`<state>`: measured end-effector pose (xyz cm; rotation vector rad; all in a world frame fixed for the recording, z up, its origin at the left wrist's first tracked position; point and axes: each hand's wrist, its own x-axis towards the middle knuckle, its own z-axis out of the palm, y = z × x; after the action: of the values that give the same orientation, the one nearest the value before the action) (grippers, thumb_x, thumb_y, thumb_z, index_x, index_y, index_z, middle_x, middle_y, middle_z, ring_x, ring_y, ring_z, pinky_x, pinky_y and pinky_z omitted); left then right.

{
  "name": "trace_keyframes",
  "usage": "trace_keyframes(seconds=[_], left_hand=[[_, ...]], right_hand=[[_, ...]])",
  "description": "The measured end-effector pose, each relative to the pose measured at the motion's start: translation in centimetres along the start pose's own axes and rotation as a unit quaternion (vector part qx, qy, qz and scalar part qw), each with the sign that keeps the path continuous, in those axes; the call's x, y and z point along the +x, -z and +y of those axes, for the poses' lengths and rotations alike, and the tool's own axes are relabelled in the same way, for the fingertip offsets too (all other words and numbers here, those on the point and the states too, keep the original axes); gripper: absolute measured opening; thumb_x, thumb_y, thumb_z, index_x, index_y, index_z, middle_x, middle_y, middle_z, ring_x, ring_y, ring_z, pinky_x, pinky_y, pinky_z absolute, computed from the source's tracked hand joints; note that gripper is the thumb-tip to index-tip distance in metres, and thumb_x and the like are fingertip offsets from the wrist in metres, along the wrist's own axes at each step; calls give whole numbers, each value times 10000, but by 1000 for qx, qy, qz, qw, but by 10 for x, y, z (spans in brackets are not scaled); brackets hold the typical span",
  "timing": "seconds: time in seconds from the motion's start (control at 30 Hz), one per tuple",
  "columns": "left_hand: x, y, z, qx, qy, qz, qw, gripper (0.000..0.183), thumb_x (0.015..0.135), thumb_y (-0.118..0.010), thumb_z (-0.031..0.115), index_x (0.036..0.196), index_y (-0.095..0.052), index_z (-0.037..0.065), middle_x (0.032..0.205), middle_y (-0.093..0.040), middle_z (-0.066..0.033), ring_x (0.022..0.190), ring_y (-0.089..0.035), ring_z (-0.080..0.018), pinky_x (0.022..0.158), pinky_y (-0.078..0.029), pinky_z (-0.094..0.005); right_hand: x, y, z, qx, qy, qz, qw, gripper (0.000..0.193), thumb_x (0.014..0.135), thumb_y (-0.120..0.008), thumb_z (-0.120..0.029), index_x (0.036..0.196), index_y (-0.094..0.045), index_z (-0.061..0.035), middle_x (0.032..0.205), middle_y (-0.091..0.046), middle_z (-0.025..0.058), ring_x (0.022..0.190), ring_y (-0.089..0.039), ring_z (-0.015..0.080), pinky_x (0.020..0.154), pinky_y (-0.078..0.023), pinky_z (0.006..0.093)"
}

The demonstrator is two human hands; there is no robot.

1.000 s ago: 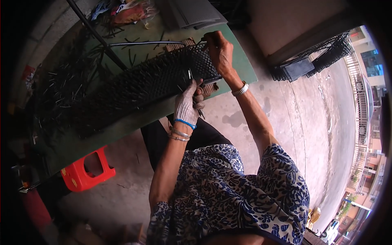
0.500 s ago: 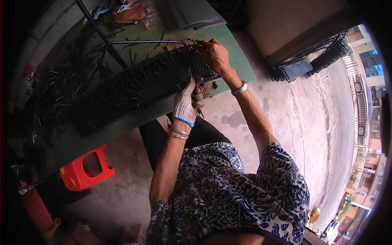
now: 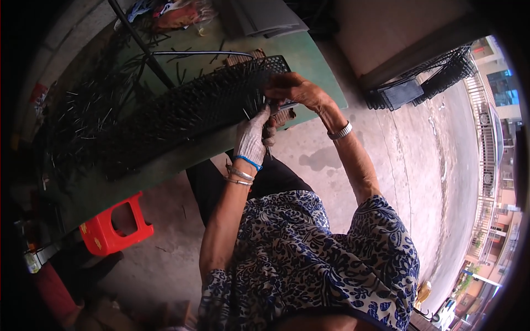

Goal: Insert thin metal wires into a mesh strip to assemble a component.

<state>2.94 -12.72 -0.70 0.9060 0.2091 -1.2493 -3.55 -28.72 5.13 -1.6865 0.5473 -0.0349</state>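
A long black mesh tray (image 3: 274, 65) lies across the table, and a dense mass of thin black sticks (image 3: 182, 110) stands in its holes. My left hand (image 3: 252, 138), in a pale knitted glove with a blue cuff, is closed at the tray's near right edge. A few thin dark sticks poke out above and below its fist. My right hand (image 3: 303, 92), bare and with a metal band on the wrist, hovers over the tray's right end, close to the left thumb. Its fingertips are smeared by motion, so I cannot make out what they hold.
The green table (image 3: 326, 83) carries loose black sticks (image 3: 88, 110), grey sheets (image 3: 265, 19) and a plastic bag (image 3: 179, 15). A dark pole (image 3: 135, 36) rises at the far left. Below stands a red stool (image 3: 118, 226); black racks (image 3: 419, 88) are at the right.
My right hand has come down and nearer from the tray's far right corner to beside my left hand. The left hand has barely moved and stays closed.
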Motion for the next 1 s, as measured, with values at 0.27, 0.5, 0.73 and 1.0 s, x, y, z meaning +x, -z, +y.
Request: trace_keyframes(seconds=[0.27, 0.5, 0.73, 1.0], left_hand=[[0, -13, 0, 87, -52, 72, 992, 259, 893, -673, 348, 967, -667, 100, 745, -651, -18, 534, -586, -97, 374, -377, -214], [12, -1, -7, 57, -77, 78, 992, 292, 912, -637, 382, 979, -674, 101, 817, -697, -25, 591, -629, -113, 399, -416, -249], [17, 2, -21, -36, -13, -45, 998, 229, 956, -579, 305, 1026, -640, 96, 843, -691, -55, 684, -666, -167, 496, -516, -302], [18, 7, -22, -109, -2, -27, 994, 264, 986, -532, 256, 1084, -607, 22, 993, -673, -117, 907, -676, -250, 792, -594, -408]], right_hand=[[12, 12, 17, 28, 47, -55, 997, 198, 901, -644, -170, 956, -639, 20, 870, -661, 70, 762, -653, 160, 727, -522, 265], [15, 31, 4, -28, 205, 133, 969, 152, 923, -570, -111, 958, -615, 29, 854, -701, 86, 777, -678, 166, 710, -526, 269], [53, 28, 7, -95, 293, 327, 893, 161, 885, -614, -30, 1043, -600, -2, 846, -714, 93, 771, -692, 149, 718, -524, 271], [77, 28, 35, -202, 283, 323, 880, 103, 875, -614, -59, 962, -604, -4, 827, -710, 99, 725, -676, 157, 665, -509, 292]])
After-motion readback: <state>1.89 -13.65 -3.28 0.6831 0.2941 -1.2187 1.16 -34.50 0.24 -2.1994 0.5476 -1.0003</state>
